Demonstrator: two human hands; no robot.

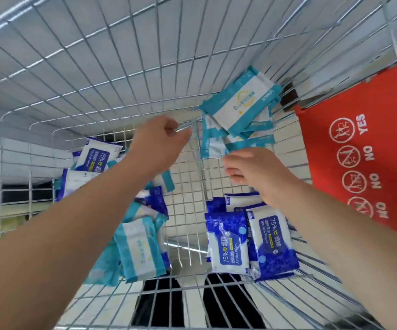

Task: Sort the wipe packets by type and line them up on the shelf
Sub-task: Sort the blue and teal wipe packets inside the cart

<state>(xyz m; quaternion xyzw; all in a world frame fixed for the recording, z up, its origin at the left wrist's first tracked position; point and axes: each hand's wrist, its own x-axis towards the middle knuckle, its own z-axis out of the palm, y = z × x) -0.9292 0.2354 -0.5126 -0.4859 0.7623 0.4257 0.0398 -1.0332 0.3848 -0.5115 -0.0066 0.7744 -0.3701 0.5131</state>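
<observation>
Teal packets (238, 108) lie just beyond right hand (254, 172), long axis diagonal; its fingers released. Left hand (161, 141) curled at divider wire (201, 167), grasp unclear

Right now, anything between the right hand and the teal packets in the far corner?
Nothing visible. The right hand is open, just short of the teal packets, on their side of the wire divider.

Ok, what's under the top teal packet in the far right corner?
Under the top teal packet lie more teal packets, only their edges showing. How many there are, and what lies lowest, is covered.
</observation>
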